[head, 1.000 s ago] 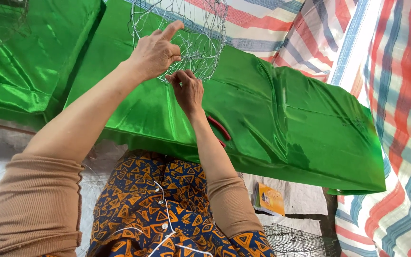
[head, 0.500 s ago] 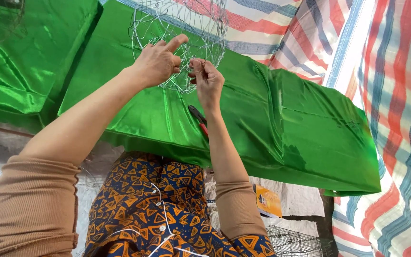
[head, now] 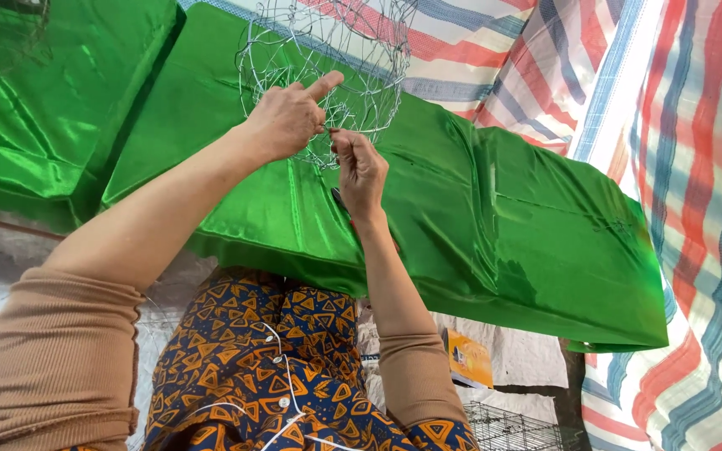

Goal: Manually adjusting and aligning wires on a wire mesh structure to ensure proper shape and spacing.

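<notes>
Right hand (head: 361,167) has climbed from the lower rim of the wire mesh frame (head: 327,58) up to meet the left hand (head: 290,121); both are now pinched together at the same spot on the wire. Left forefinger sticks out straight, the other fingers are curled on a strand. Right fingertips are closed narrow on a strand just beside it.

Frame is held up in the air over the far edge of the green satin cushion (head: 428,225), not resting on it. A second green cushion (head: 43,100) lies to the left, both against a striped tarp (head: 678,167).

Handling, my read: thin wire, light, springy, bends easily and will deform if squeezed across the open cells. Cut ends likely snag skin or the satin. Best held at a joint or along the rim, as now.

Hard to see: top of the frame is cut off by the picture edge. Exact contact point is hidden behind the knuckles. A dark object under the right wrist is mostly covered; can't identify it. Orange box (head: 470,359) and a wire grid (head: 511,426) sit low, partly cropped.
</notes>
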